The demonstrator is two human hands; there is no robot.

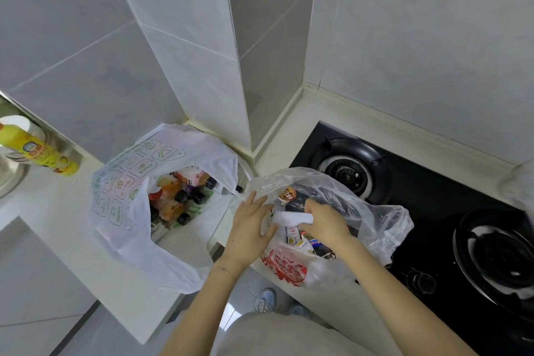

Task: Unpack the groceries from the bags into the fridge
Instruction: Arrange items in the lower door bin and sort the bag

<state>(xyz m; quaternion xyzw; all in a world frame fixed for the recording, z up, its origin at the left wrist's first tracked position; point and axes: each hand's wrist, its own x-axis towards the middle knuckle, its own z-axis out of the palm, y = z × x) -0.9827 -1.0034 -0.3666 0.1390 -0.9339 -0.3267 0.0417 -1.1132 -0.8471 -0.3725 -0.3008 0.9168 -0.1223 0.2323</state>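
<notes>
On the pale countertop [72, 228], in the tiled corner beside a black gas hob [433, 211], two plastic bags sit open and full. The white bag with green print [121, 196] holds small dark-capped bottles [185, 196], untouched. The clear bag with red print [332, 240] lies partly on the hob, and both hands work at its mouth: the left hand [248, 228] rests open against the plastic, while the right hand [326, 220] is closed around the twisted white handle [291, 218]. No fridge is in sight; by my reckoning the unpacking has barely begun.
</notes>
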